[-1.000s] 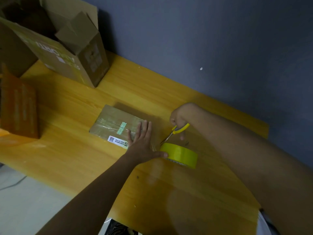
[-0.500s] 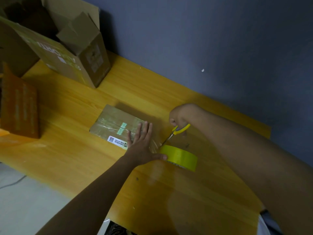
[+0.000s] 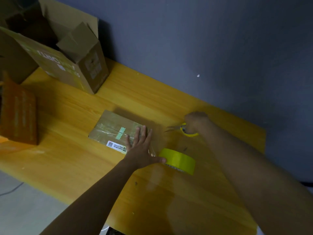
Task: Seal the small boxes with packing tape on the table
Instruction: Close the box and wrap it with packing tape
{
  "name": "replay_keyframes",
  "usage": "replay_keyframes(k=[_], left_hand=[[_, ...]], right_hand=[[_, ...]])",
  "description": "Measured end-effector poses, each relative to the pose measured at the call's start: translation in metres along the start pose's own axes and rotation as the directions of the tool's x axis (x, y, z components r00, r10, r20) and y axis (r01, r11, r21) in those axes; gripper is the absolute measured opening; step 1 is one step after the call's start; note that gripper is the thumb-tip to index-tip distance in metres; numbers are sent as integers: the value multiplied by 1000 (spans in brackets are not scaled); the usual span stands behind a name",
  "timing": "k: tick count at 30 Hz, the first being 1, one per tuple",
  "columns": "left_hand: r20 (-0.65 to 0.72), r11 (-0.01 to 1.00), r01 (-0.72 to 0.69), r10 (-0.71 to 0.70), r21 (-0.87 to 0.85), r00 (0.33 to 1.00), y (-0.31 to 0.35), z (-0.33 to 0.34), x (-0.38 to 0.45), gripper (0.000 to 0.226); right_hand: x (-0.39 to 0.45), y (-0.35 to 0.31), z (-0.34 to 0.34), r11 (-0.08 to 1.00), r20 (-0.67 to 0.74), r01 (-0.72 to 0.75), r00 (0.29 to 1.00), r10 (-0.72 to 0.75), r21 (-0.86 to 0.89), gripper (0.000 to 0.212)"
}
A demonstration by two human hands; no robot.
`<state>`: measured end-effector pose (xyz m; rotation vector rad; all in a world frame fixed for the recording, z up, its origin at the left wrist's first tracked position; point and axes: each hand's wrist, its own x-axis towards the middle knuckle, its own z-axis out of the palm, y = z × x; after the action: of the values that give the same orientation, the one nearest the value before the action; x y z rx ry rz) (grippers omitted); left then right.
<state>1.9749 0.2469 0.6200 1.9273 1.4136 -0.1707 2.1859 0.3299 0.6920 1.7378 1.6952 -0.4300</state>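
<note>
Two hands: both are on the job at the bench (image 3: 71, 160).
Small box: the small box (image 3: 115, 128) lies flat near the middle of the bench, its long axis running from far-left to near-right, with glossy tape already along its top.
Left hand: your left hand (image 3: 141, 146) lies flat with fingers straight and spread, pressing the near-right end of the box; the thumb reaches out to touch the tape roll (image 3: 178, 161).
Tape roll: it rests on the bench just beside the box end, to the right of your left hand. A clear strip appears to run from box to roll, but the dim light leaves this uncertain.
Right hand: your right hand (image 3: 194, 122) grips the yellow-handled scissors (image 3: 183, 129), blades pointing left toward the box, apart from both tape and box.
Key relation: the gap between box end and roll lies left and nearer to you from the blades; the right hand is the cutting hand, the left the anchor.
Judged next step: bring the blades across that gap, if a strip remains to cut.
</note>
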Motion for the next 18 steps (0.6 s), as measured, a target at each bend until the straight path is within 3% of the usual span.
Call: replay_keyframes(k=[2,6,8,10,11,13,15,18], left_hand=[[14,1000,1,-1,13,1000,1,-1,0,139],[10,999,9,-9,31,1000,-1,1,1,121],[15,999,9,-9,40,1000,-1,2,1,121],[25,999,11,-12,43,1000,0,2,1,129],[25,999,12,-14,46,1000,0,2,1,130],[27,998,15,-17,58,1000,2,1,0,123],[29,995,20,-23,93,999,4,-1,-1,118],[6,985,10,-12,173,1000,3,-10,-4,113]], right_hand=[[-5,-2,36,999,-102,-22,994,25,26,39],[0,-13,81,931,-37,-52,997,70,361,33],[-5,-17,85,868,-94,-28,992,86,496,21],[-22,-24,82,736,-116,-12,986,123,677,38],[-28,-30,84,663,-55,-26,993,101,748,44],[-38,-45,83,653,105,-74,994,-7,754,64],[-38,-58,86,681,167,-76,983,-69,728,75],[-32,-67,76,703,232,-108,969,-83,703,70]])
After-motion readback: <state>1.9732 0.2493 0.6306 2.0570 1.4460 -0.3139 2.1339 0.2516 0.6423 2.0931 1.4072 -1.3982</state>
